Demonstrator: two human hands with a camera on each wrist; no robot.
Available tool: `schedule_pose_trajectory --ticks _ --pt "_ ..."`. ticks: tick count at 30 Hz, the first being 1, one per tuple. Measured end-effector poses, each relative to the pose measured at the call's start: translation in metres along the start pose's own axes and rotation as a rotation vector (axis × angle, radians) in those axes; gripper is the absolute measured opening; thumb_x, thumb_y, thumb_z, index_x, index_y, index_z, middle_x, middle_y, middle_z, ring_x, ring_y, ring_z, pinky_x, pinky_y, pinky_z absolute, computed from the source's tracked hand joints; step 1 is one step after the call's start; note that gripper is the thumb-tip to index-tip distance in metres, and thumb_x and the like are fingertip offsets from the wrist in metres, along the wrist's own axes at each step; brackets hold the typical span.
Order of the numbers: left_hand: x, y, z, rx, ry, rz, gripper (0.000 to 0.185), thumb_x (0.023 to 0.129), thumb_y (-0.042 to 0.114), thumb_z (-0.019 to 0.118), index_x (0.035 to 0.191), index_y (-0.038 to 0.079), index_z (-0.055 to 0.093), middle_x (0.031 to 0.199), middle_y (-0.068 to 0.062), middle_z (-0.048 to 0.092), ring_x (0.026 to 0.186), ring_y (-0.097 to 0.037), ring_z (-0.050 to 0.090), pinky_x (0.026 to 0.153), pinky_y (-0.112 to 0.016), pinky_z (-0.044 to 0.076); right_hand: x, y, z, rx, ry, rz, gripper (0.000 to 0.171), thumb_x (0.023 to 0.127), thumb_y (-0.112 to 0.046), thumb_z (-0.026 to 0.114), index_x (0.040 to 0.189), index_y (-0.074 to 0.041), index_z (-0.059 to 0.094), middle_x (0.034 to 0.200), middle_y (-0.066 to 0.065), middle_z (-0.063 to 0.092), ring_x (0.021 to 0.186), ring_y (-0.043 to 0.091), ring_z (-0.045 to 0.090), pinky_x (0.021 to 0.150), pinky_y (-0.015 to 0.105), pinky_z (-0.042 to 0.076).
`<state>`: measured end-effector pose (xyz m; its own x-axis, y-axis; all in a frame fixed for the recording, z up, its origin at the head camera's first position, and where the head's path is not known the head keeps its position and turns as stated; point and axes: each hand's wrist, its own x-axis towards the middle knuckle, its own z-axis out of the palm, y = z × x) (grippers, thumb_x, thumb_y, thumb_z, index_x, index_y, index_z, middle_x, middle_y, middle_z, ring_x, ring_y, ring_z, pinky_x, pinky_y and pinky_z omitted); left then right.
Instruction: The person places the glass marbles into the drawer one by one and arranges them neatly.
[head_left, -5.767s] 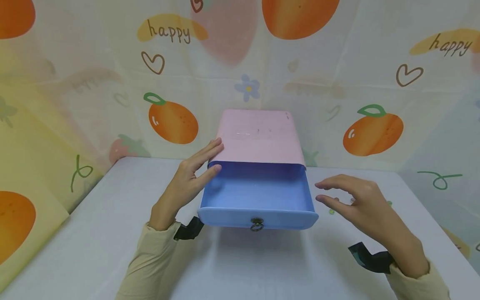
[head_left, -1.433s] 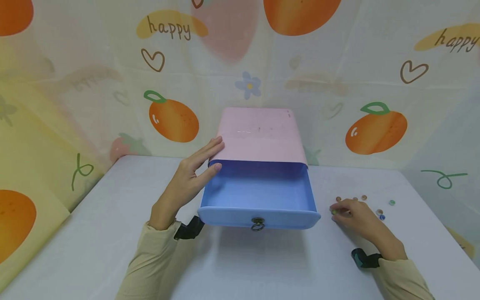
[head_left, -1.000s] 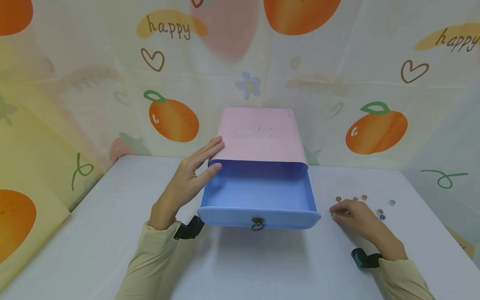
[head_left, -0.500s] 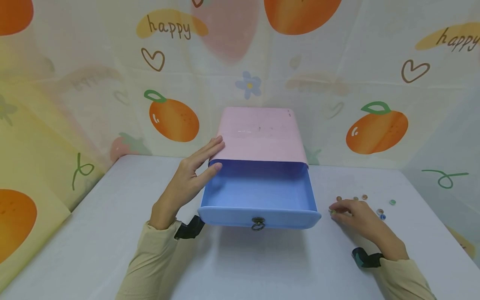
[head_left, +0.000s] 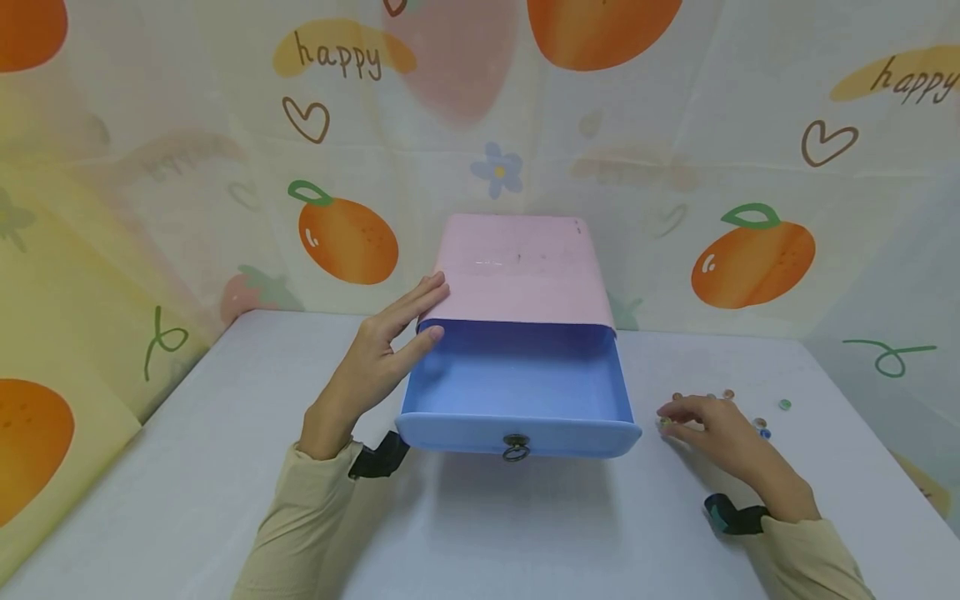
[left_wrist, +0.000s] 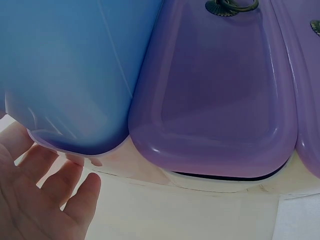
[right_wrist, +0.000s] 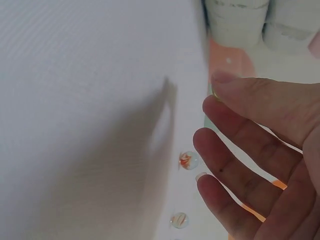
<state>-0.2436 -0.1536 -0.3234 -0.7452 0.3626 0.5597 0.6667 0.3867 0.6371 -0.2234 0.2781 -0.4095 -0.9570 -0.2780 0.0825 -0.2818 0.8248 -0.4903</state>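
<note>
The right hand (head_left: 712, 429) sits low on the white table (head_left: 525, 533), right of the drawer, its fingertips (head_left: 664, 414) drawn together over a small greenish marble (head_left: 664, 424); whether it is truly pinched or only touched I cannot tell, since the right wrist view shows loosely extended fingers (right_wrist: 235, 150) and two clear marbles (right_wrist: 188, 160) lying free on the surface. More marbles (head_left: 784, 405) are scattered just beyond the knuckles, toward the table's right edge. To do this well, I would say roll one bead into a firm thumb-and-forefinger pinch before lifting, because glass on a smooth top will skitter away. The left hand (head_left: 378, 358), fingers straight and relaxed, presses flat against the left side of the pink cabinet (head_left: 517, 271), steadying it, while the blue drawer (head_left: 517, 392) stands pulled out toward the table's near edge, its ring pull (head_left: 514, 448) hanging in front. The backdrop (head_left: 480, 125) reads "happy" twice.
</note>
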Motion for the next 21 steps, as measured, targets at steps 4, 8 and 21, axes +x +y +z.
schedule_pose_trajectory --ticks 4,8,21 --pt "0.0 0.0 0.0 0.005 0.0 0.0 0.052 0.097 0.011 0.061 0.147 0.012 0.049 0.159 -0.001 0.039 0.151 -0.015 0.03 0.121 -0.042 0.031 0.0 -0.002 -0.001 0.018 0.001 -0.006 0.021 0.088 -0.008 0.072 0.107 -0.001 0.073 0.11 0.022 0.072 0.107 0.046 0.064 0.103 0.084 0.012" --pt "0.0 0.0 0.0 0.008 0.0 -0.005 0.052 0.097 0.011 0.061 0.147 0.012 0.049 0.159 0.0 0.039 0.151 -0.015 0.031 0.121 -0.042 0.031 0.0 -0.005 -0.002 0.02 0.011 -0.012 0.022 0.087 -0.008 0.072 0.108 0.0 0.072 0.108 0.021 0.072 0.102 0.044 0.066 0.1 0.087 0.008" --pt "0.0 0.0 0.0 0.011 0.005 -0.003 0.052 0.097 0.011 0.061 0.147 0.012 0.049 0.159 -0.001 0.039 0.15 -0.015 0.031 0.121 -0.043 0.031 -0.003 -0.02 -0.007 -0.013 0.044 0.0 0.025 0.088 -0.011 0.071 0.111 -0.001 0.071 0.109 0.019 0.073 0.105 0.044 0.065 0.101 0.085 0.016"
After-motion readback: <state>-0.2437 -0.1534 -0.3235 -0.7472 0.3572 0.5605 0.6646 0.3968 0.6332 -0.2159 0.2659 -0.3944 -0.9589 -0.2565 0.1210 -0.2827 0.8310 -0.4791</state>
